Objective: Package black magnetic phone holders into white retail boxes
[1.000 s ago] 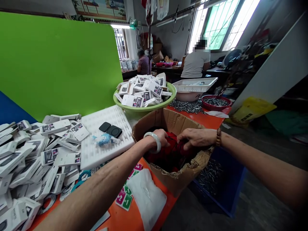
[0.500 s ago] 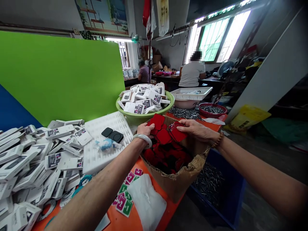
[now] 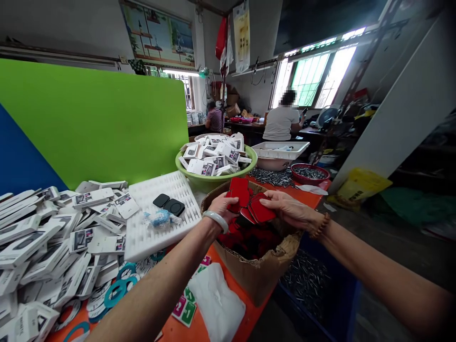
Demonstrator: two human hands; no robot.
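Observation:
My left hand (image 3: 223, 209), with a pale bangle at the wrist, pinches a flat red square piece with rounded corners (image 3: 239, 190). Several similar red pieces (image 3: 262, 210), fanned a little, are between the thumb and fingers of my right hand (image 3: 290, 210), which has a beaded bracelet below it. Both hands are over the mouth of a torn cardboard box (image 3: 249, 275). More red pieces (image 3: 245, 240) lie loose inside it, some showing dark undersides. How many pieces each hand holds I cannot tell.
White product boxes (image 3: 53, 237) are heaped at the left; more fill a green basin (image 3: 217, 178). A white foam tray (image 3: 142, 242) bears a black folding charger (image 3: 174, 206). A blue crate (image 3: 320, 327) of dark metal parts stands below right. Two people sit farther back.
My hands have come slightly lower in the picture, still gripping red pieces. The right hand's pieces are spread more towards the left hand. The view has tilted up a little.

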